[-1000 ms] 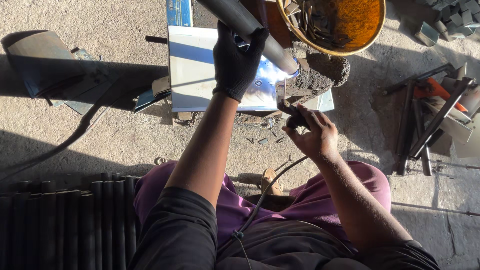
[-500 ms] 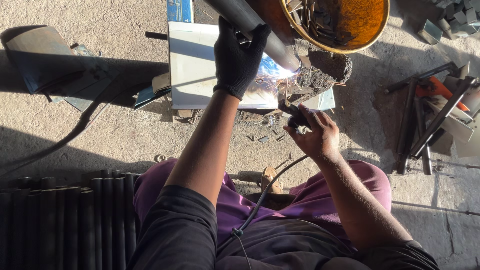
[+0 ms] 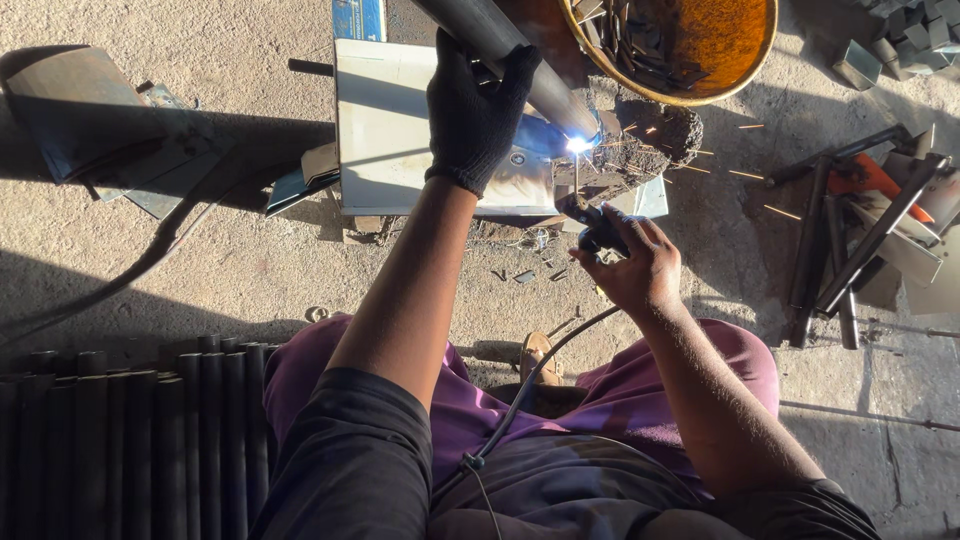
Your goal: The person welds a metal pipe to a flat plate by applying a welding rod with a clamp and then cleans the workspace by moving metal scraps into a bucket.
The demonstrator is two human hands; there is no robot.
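My left hand (image 3: 478,112), in a black glove, grips a grey metal pipe (image 3: 508,52) that slants from the top centre down to the right. My bare right hand (image 3: 637,266) holds a black welding electrode holder (image 3: 594,225) with a thin rod pointing up at the pipe's lower end. A bright blue-white arc (image 3: 578,145) burns at that end, and orange sparks fly to the right. A black cable (image 3: 530,385) runs from the holder down across my lap. Under the pipe lies a pale metal plate (image 3: 395,130).
A rusty round pan (image 3: 700,45) of metal scraps sits at the top right. Dark bars and angle pieces (image 3: 850,230) lie on the right. A row of black pipes (image 3: 130,440) lies at the lower left. Sheet offcuts (image 3: 90,120) rest at the upper left on the concrete floor.
The arc has lit at the pipe's end and sparks now fly. My right hand has brought the rod up to the pipe. My left hand keeps its hold.
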